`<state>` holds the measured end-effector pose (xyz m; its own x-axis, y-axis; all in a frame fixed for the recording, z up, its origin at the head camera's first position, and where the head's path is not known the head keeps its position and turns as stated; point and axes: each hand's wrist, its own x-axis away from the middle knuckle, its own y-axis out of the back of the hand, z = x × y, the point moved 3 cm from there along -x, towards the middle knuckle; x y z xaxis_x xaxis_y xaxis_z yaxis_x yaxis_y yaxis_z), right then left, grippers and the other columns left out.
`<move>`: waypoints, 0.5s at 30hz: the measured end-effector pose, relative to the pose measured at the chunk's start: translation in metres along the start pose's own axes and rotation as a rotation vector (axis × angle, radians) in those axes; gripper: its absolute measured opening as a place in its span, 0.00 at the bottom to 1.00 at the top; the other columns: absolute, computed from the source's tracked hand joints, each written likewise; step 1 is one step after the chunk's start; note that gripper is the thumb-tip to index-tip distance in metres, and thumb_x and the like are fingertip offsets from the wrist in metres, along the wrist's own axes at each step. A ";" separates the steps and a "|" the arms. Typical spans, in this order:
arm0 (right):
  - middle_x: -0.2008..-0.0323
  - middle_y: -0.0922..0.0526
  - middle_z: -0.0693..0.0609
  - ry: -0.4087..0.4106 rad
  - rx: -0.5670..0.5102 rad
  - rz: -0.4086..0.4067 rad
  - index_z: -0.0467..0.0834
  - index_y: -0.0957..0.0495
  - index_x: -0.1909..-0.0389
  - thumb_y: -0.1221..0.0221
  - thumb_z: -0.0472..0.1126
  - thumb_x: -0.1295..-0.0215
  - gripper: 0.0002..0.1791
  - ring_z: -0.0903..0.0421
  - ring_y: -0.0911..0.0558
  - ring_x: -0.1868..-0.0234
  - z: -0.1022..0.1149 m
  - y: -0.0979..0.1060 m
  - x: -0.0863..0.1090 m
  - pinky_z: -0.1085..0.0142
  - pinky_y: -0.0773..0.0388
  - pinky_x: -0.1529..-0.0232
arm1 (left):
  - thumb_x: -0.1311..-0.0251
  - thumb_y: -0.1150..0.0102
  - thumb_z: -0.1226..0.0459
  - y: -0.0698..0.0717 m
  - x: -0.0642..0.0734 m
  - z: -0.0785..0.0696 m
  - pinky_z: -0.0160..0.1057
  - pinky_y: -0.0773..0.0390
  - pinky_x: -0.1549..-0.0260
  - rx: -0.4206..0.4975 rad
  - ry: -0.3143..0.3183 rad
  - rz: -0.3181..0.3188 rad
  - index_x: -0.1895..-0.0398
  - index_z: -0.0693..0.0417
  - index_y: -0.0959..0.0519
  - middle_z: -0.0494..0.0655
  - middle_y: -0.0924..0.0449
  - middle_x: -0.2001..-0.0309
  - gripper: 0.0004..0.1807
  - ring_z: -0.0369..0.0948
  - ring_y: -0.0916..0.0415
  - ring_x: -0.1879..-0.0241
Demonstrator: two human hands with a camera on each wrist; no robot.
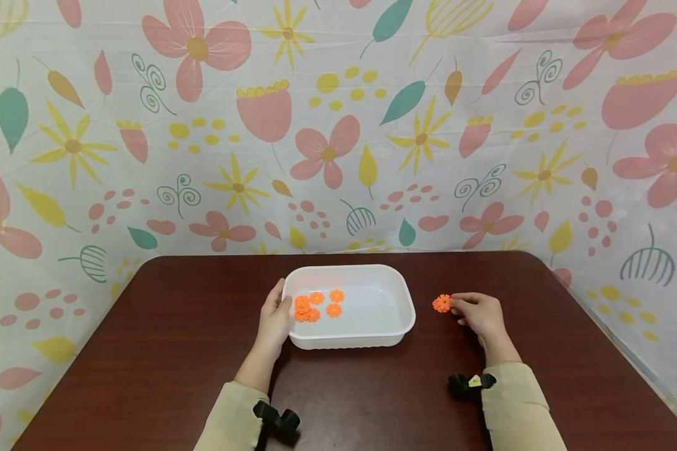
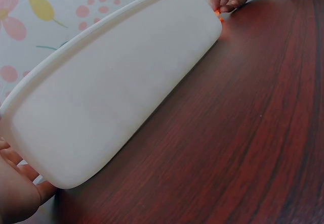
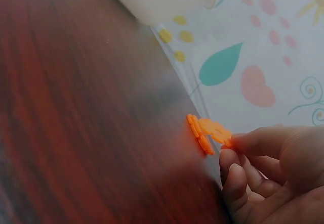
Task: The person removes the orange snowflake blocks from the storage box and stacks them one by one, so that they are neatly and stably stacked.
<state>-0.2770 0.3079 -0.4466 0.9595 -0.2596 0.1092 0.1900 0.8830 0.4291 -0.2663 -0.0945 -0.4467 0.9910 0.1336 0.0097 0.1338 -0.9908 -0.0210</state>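
A white plastic tub (image 1: pixel 350 341) stands on the table, with several orange notched plastic discs (image 1: pixel 334 310) inside, mostly toward its left end. My left hand (image 1: pixel 274 316) grips the tub's left end, thumb at the rim and fingers against the outer wall. To the right of the tub, my right hand (image 1: pixel 482 315) pinches an orange notched disc (image 3: pixel 215 130) between thumb and fingertips. Another orange piece (image 3: pixel 199 134) sits at an angle against that disc, apparently joined to it. In the left wrist view the tub's side wall (image 2: pixel 111 87) hides its contents.
The dark brown wooden table (image 1: pixel 361 401) reaches back to a flower-printed cloth (image 1: pixel 327 207). Black wrist cameras are strapped over both sleeves, the left camera (image 1: pixel 279 419) and the right camera (image 1: pixel 465 385).
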 end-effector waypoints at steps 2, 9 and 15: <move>0.75 0.17 0.55 0.001 0.009 -0.004 0.31 0.24 0.47 0.42 0.41 0.36 0.20 0.63 0.20 0.75 0.000 0.000 0.000 0.68 0.20 0.74 | 0.30 0.61 0.67 0.000 0.000 0.000 0.49 0.48 0.30 -0.002 0.005 0.000 0.27 0.59 0.48 0.55 0.49 0.27 0.28 0.50 0.51 0.28; 0.75 0.17 0.53 0.006 0.054 -0.023 0.32 0.23 0.49 0.42 0.41 0.36 0.19 0.61 0.21 0.76 0.000 -0.001 0.000 0.68 0.20 0.75 | 0.30 0.61 0.68 0.000 0.000 0.001 0.51 0.48 0.30 -0.001 -0.005 0.005 0.27 0.60 0.48 0.57 0.49 0.27 0.28 0.52 0.51 0.28; 0.73 0.17 0.49 -0.003 0.074 -0.031 0.32 0.23 0.49 0.43 0.40 0.35 0.19 0.60 0.21 0.76 0.000 -0.002 0.001 0.67 0.20 0.75 | 0.30 0.60 0.67 0.000 0.000 0.000 0.50 0.48 0.30 -0.013 0.007 -0.004 0.27 0.58 0.47 0.55 0.49 0.26 0.28 0.50 0.51 0.28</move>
<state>-0.2761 0.3056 -0.4468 0.9529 -0.2872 0.0975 0.2032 0.8432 0.4977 -0.2661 -0.0947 -0.4472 0.9903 0.1376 0.0164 0.1378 -0.9904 -0.0077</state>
